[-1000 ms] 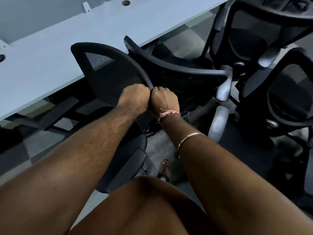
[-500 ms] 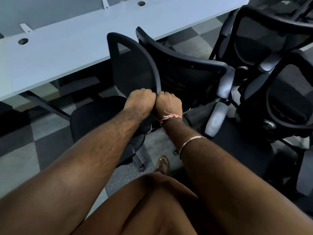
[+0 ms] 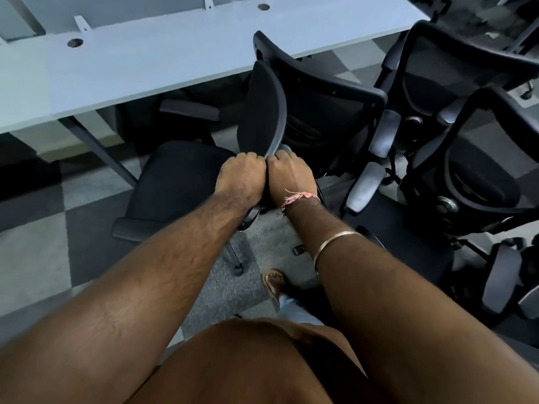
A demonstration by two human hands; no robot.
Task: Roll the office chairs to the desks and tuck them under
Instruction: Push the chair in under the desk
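Here, a pale desk (image 3: pixel 140 62) ran across the top from nine o'clock toward one o'clock. Just below its edge stood the black office chair (image 3: pixel 178 176), seat toward ten o'clock, backrest edge-on at centre. My left hand (image 3: pixel 242 176) was clenched around the backrest's rim, and my right hand (image 3: pixel 288 176) gripped the same rim beside it, knuckles touching. At two and three o'clock, more mesh chairs (image 3: pixel 466 135) crowded close together. My sandalled foot (image 3: pixel 272 282) showed at six o'clock on checkered carpet (image 3: pixel 35 246).
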